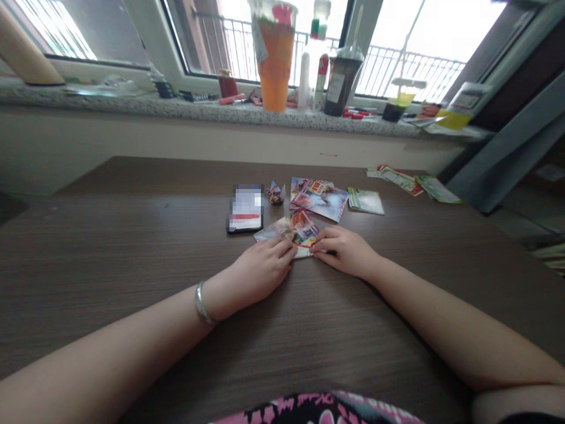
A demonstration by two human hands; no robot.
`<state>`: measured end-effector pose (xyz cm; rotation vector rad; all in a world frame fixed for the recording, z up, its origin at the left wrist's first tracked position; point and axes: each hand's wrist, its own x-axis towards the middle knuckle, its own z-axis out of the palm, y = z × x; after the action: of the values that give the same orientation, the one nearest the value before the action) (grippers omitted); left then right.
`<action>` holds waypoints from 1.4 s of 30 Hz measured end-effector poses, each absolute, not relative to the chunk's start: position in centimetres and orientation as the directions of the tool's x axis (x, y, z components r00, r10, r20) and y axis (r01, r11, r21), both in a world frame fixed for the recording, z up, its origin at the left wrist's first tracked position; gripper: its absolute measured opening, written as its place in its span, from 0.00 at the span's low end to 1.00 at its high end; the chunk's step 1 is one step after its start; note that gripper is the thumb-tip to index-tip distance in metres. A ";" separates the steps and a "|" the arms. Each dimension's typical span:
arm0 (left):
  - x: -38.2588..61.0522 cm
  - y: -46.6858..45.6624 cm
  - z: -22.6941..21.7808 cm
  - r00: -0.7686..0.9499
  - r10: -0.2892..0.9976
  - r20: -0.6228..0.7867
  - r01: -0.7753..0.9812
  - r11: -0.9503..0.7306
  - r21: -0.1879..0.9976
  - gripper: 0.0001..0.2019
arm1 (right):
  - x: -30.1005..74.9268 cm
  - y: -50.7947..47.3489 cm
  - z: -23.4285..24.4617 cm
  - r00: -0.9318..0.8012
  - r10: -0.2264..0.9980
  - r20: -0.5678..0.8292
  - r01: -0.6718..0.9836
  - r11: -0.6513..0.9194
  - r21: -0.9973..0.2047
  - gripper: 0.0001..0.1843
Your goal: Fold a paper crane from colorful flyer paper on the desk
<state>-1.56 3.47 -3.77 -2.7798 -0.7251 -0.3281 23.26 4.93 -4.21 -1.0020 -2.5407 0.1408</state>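
Note:
A colourful printed sheet of paper [303, 231], folded with a pale strip along its near edge, lies on the table between my hands. My left hand [265, 262], with a silver bangle at the wrist, presses its closed fingers on the paper's lower left part. On the opposite side, my right hand [346, 250] pinches the near right edge between thumb and fingers. Just beyond stand a small folded paper figure [275, 194] and a stack of glossy printed sheets [324, 200]. A phone [245, 209] with a blurred screen lies left of them.
Right of the stack is a green and white packet [366, 201]; more printed slips [401, 179] lie at the table's [110, 247] far right. The granite windowsill [176, 106] bears a tall orange cup [276, 65], a dark drink cup [342, 82], bottles and small items.

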 end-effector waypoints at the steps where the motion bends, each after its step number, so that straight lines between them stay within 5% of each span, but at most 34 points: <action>1: -1.6 3.5 -3.8 0.849 0.447 0.282 0.503 -0.846 -0.175 0.16 | 23.3 4.9 -4.2 -0.663 0.671 0.333 0.631 0.739 -0.235 0.09; 18: -1.5 3.1 -3.3 0.821 0.512 0.251 0.549 -0.830 -0.103 0.17 | 23.2 4.7 -3.9 -0.652 0.695 0.304 0.654 0.718 -0.239 0.08; 28: -1.7 3.2 -3.1 0.865 0.441 0.240 0.467 -0.882 -0.063 0.19 | 23.2 4.7 -4.0 -0.666 0.673 0.322 0.648 0.736 -0.199 0.09; 42: -1.8 3.0 -2.3 0.869 0.453 0.202 0.463 -0.886 -0.002 0.21 | 22.5 4.0 -3.4 -0.800 0.499 0.334 0.549 0.833 0.069 0.12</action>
<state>-1.82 3.04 -2.32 -2.9875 -0.7325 -0.3032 22.48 3.99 -3.40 -0.7950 -2.7105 -0.2333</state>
